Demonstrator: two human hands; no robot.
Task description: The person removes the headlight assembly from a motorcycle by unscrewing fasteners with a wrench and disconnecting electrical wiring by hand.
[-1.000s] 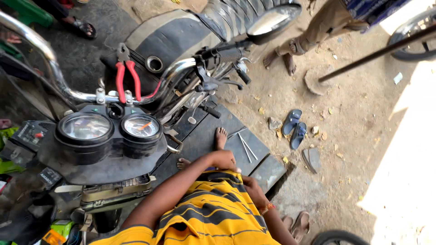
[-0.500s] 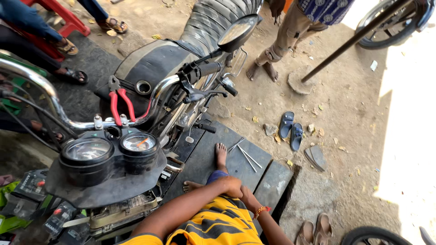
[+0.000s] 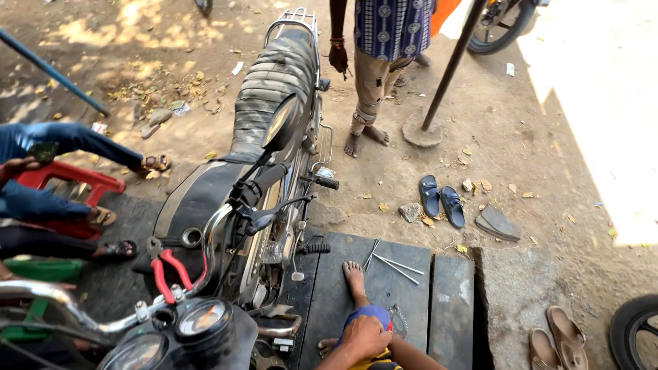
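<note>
One hand only is seen, at the bottom centre of the frame. It is taken to be the right hand (image 3: 363,336), since the forearm enters from the lower right. It is laid over a raised knee (image 3: 370,316) covered in blue cloth. The grip is loosely spread, draped over the knee, with nothing pinched; it looks to be placed there for rest or balance while squatting. The left hand is not shown.

The bare foot (image 3: 354,277) of the same leg is planted on a dark slab (image 3: 411,308). Thin metal rods (image 3: 392,264) are scattered on the slab just beyond the toes. They are the nearest loose things to the hand, but apart from it.

The left half of the frame is filled by a motorcycle (image 3: 274,89), with its gauges (image 3: 202,318) at the lower left. Red-handled pliers (image 3: 168,270) are left on its tank, probably parked within easy reach. Any reach toward them is crowded by the handlebar (image 3: 89,308) and levers.

Further right, blue sandals (image 3: 441,199) are seen on the dirt, and brown sandals (image 3: 558,336) beside a tyre (image 3: 634,329) at the lower right edge. A standing person (image 3: 384,41) and a pole (image 3: 449,65) are seen at the top centre. Seated people's legs (image 3: 68,140) and a red stool (image 3: 75,179) are seen at the left edge.
</note>
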